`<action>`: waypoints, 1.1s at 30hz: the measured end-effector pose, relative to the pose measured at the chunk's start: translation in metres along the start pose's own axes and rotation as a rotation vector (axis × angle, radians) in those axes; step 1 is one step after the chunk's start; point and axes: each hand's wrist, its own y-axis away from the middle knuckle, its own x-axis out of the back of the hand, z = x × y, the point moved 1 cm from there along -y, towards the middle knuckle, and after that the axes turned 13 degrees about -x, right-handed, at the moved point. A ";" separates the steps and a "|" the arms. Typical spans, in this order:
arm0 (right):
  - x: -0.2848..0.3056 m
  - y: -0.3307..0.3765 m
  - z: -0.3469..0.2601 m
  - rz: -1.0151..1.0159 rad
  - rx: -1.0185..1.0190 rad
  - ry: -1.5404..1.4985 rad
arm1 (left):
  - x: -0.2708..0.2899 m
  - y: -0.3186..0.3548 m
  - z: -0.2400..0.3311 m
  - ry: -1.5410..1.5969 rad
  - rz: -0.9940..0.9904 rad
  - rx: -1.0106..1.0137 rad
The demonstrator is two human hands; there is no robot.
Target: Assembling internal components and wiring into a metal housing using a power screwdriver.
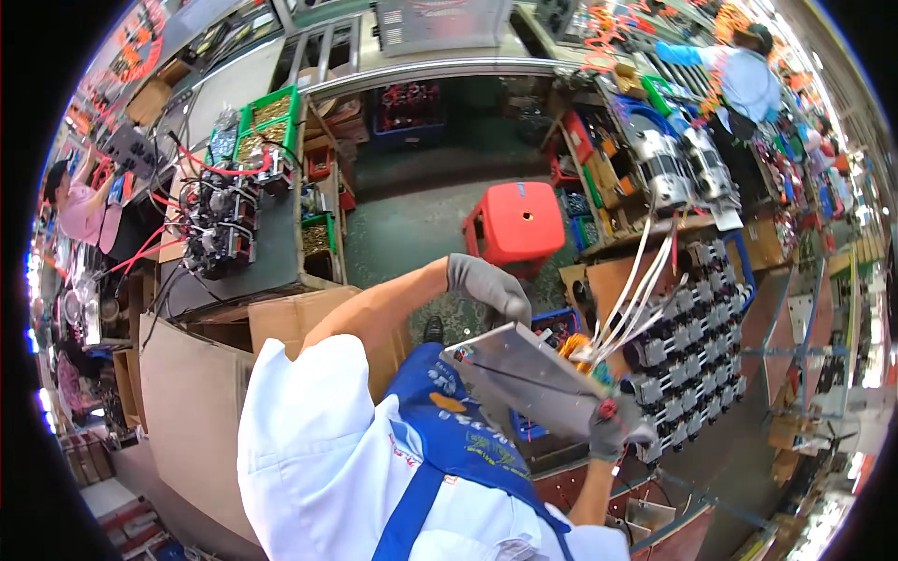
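A flat, silver-grey metal panel is tilted in front of my body, with wires and small parts at its right end. At its upper edge, the fingers of my left hand, in a grey glove, curl down and are partly hidden behind the metal. My right hand, gloved as well, is closed around the panel's right end beside a red part. Several white cables rise from that end toward the motor-like silver cylinders on the right bench. An orange wire bundle lies near their lower end.
A red stool stands ahead. To the right is a stack of grey-black metal units. On the left are a bench with wired black assemblies, green bins and cardboard. Another person works at the far right.
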 end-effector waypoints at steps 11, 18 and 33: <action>-0.063 -0.322 -0.246 0.092 0.727 -0.265 | 0.055 0.158 -0.020 0.262 0.545 -0.324; -0.155 -0.431 -0.326 0.037 0.865 -0.451 | 0.189 0.197 0.011 1.190 0.845 -0.508; -0.274 -0.749 -0.460 0.146 0.939 -0.349 | 0.559 0.250 0.304 0.568 1.269 -0.637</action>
